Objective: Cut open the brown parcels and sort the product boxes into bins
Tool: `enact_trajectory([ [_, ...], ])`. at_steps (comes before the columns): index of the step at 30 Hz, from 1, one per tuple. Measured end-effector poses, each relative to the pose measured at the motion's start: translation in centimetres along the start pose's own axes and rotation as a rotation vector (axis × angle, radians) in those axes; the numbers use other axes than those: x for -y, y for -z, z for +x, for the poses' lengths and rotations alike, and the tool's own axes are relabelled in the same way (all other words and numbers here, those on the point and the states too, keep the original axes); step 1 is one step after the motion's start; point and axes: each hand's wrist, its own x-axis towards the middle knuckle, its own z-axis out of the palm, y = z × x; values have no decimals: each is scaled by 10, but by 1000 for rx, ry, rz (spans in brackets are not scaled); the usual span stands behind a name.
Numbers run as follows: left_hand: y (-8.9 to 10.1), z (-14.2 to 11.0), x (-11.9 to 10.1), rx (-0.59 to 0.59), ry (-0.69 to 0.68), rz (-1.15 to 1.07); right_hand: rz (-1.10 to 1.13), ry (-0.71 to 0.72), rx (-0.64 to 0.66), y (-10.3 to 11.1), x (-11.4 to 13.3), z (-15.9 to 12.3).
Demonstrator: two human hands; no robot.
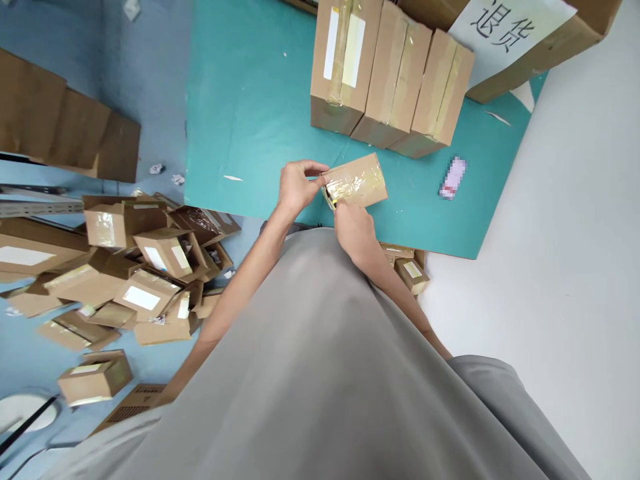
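Note:
A small cardboard box (361, 180) with shiny clear tape across its top lies tilted near the front edge of the green table. My left hand (299, 187) pinches the box's left end between thumb and fingers. My right hand (354, 227) is closed around a box cutter (335, 203), of which only a bit of yellow and black shows at the box's near left corner. The blade is too small to make out, and most of the tool is hidden in my fist.
Taped cardboard boxes (395, 77) stand in a row at the back of the green table (245, 113). Behind them is a larger box with a paper sign (505, 33). A blurred pink item (453, 178) lies to the right. Opened boxes (145, 287) pile up on the floor at left.

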Motion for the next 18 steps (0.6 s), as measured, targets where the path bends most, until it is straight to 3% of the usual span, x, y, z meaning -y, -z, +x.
enact_trajectory([
  [18,-5,-11,-4,-39,9,73,-24,43,-13,-2,-2,-12],
])
